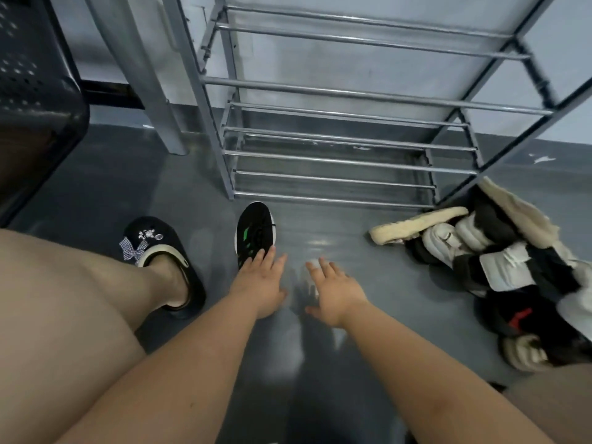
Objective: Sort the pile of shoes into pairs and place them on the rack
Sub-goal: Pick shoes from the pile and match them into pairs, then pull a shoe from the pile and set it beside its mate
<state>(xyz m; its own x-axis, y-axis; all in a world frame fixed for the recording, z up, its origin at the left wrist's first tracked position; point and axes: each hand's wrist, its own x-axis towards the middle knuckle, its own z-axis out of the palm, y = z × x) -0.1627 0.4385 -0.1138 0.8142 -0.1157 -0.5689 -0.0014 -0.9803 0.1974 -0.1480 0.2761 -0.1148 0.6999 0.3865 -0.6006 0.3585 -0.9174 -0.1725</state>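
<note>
On the grey floor (192, 193), black sneaker (254, 233) touches left fingers (262, 256).

The left hand (259, 280) covers the black shoe's (254, 230) heel; the shoe pile (499, 270) runs off the right edge.

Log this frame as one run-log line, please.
stage: start | left hand: open, fingertips at black sneaker on floor | right hand: open, empty | rack: no shoes | shoe pile: right of rack
</note>
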